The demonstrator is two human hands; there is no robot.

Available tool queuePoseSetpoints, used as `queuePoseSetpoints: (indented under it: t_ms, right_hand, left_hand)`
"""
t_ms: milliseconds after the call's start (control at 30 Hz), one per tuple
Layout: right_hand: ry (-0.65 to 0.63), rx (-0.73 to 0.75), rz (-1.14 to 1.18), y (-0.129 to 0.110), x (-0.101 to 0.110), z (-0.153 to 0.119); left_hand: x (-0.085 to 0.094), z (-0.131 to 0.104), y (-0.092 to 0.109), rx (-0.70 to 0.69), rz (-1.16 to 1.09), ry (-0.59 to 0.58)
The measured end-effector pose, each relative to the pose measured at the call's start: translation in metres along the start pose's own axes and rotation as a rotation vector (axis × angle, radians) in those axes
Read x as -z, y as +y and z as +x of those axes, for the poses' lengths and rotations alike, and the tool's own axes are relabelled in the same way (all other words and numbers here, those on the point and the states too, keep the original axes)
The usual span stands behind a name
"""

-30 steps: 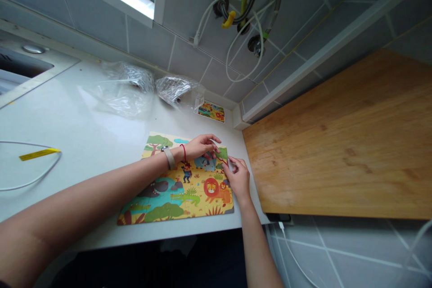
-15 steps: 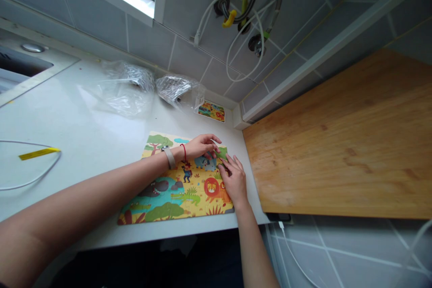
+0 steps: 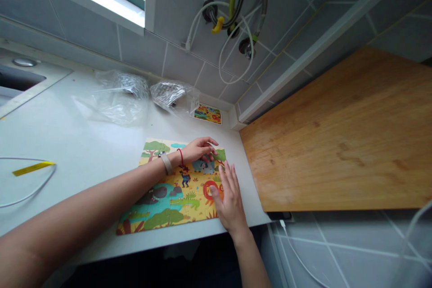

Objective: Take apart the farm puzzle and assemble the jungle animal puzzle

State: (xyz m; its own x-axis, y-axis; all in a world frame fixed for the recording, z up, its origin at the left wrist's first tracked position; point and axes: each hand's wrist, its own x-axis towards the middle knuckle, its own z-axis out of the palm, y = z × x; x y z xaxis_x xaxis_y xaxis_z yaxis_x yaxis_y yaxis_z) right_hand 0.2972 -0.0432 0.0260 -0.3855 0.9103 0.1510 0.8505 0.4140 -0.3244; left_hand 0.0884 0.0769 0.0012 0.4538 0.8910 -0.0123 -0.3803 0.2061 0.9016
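Observation:
A colourful jigsaw puzzle (image 3: 189, 202) with a lion, crocodile and elephant lies flat near the counter's front edge, its pieces joined. Across its upper part rests my left hand (image 3: 199, 149), fingers apart and slightly bent, by the elephant and the green treetop at the upper right; nothing shows in it. My right hand (image 3: 230, 198) lies spread over the puzzle's right edge, covering part of the lions, with its thumb apart and nothing held. The wrist of my left arm wears a red string and a watch with a pale band.
Behind the puzzle are crumpled clear plastic bags (image 3: 172, 94) and a small picture card (image 3: 207, 113). A wooden board (image 3: 337, 144) stands at the right. A white cable with a yellow tag (image 3: 33, 168) lies left, near the sink (image 3: 50, 72). Hoses hang on the tiled wall.
My right hand has moved down along the puzzle's right edge and its fingers have straightened and spread. My left hand stays nearly in place. The view has shifted slightly.

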Motion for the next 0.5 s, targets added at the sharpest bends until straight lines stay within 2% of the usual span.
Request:
queuePoseSetpoints:
  t_ms: [133, 300, 367, 433, 500]
  right_hand:
    - [-0.198, 0.027, -0.119, -0.010, -0.008, -0.006]
    - [-0.231, -0.021, -0.130, -0.011, -0.010, -0.001]
    - [-0.227, -0.031, -0.125, -0.011, -0.010, -0.001]
    - [-0.228, -0.038, -0.116, -0.012, -0.010, -0.002]
    - [-0.226, -0.042, -0.103, -0.013, -0.009, -0.002]
  left_hand:
    - [0.001, 0.001, -0.002, -0.040, 0.118, 0.006]
    - [-0.006, -0.007, 0.002, -0.083, 0.324, -0.008]
    - [-0.011, -0.014, 0.003, -0.172, 0.532, -0.036]
    - [-0.015, -0.022, 0.001, -0.304, 0.861, -0.087]
    - [-0.017, -0.031, -0.004, -0.381, 1.184, -0.143]
